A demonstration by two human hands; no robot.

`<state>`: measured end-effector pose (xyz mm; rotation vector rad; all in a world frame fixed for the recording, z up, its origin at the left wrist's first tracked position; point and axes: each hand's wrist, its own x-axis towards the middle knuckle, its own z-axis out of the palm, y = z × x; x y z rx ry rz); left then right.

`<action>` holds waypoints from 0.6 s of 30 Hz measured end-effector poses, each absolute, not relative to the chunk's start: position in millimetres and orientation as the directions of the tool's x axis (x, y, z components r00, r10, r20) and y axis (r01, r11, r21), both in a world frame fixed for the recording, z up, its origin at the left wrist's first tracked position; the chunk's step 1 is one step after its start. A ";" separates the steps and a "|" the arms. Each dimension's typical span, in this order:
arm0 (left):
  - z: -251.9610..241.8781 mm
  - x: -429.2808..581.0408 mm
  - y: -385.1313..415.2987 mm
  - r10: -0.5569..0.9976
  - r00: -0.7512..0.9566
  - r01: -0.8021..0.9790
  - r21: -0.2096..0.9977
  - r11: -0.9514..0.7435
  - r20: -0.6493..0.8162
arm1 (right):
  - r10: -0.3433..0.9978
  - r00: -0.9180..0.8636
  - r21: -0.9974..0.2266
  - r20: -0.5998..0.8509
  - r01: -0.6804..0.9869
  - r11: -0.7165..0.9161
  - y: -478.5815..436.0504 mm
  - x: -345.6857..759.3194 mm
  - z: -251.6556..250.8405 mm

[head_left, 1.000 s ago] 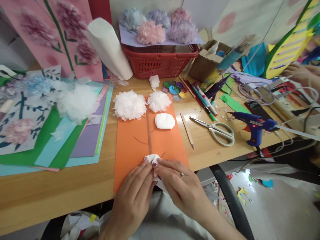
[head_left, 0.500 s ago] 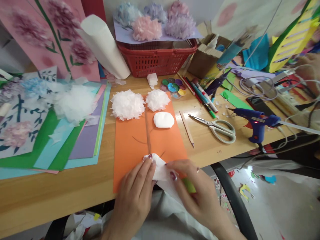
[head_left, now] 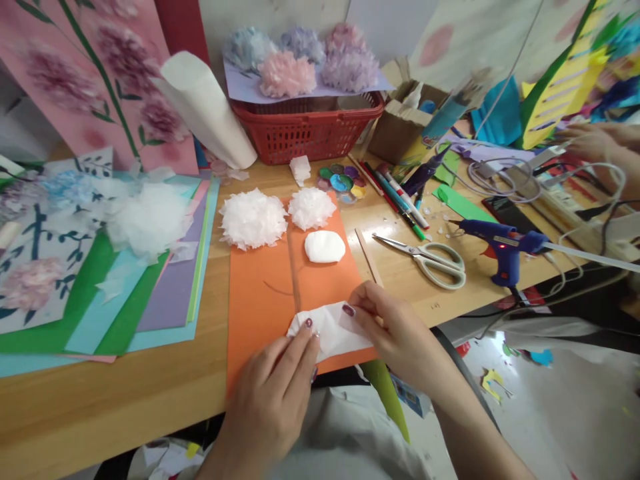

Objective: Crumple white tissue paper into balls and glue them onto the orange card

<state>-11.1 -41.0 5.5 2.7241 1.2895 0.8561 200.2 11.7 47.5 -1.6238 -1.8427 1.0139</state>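
A piece of white tissue paper lies spread on the near end of an orange card. My left hand pins its left corner with the fingertips. My right hand pinches its right edge between thumb and forefinger. Further up the card sit two fluffy white tissue flowers and a smooth white pad, beside a drawn brown stem. A green paper strip hangs below the table edge under my right hand.
Scissors, a wooden stick and a blue glue gun lie to the right. Stacked coloured sheets are on the left. A red basket and a paint palette stand behind. Another person's hand is far right.
The tissue, a small folded wad a second ago, has been pulled open to the right by my right hand. My left hand stayed holding the left corner.
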 end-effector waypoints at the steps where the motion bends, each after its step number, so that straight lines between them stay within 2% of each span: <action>1: 5.1 -11.4 -41.9 0.720 0.515 0.722 0.218 -0.657 0.464 | 0.975 -0.187 -0.802 -0.118 0.597 0.018 14.1 199.4 47.9; 4: 5.1 -7.2 -44.8 0.759 0.455 0.783 0.198 -0.590 0.466 | 0.970 -0.229 -0.862 -0.079 0.504 0.049 14.7 194.8 47.3; 7: 5.4 -0.2 -46.2 0.777 0.401 0.811 0.206 -0.547 0.485 | 0.971 -0.234 -0.863 0.036 0.482 0.149 5.4 188.6 43.9; 10: 4.4 3.5 -45.6 0.778 0.388 0.801 0.237 -0.550 0.495 | 0.945 -0.272 -0.753 0.179 0.580 0.310 -8.1 183.4 39.1; 13: 4.4 1.1 -43.5 0.785 0.395 0.756 0.318 -0.573 0.477 | 0.893 -0.350 -0.644 0.284 0.620 0.448 -18.0 180.5 35.5; 16: 8.7 -4.9 -39.2 0.792 0.419 0.677 0.428 -0.599 0.444 | 0.881 -0.385 -0.633 0.275 0.617 0.467 -20.9 180.8 34.7; 18: 13.8 -7.3 -35.2 0.788 0.433 0.660 0.443 -0.607 0.437 | 0.881 -0.404 -0.649 0.247 0.606 0.460 -19.9 183.1 35.5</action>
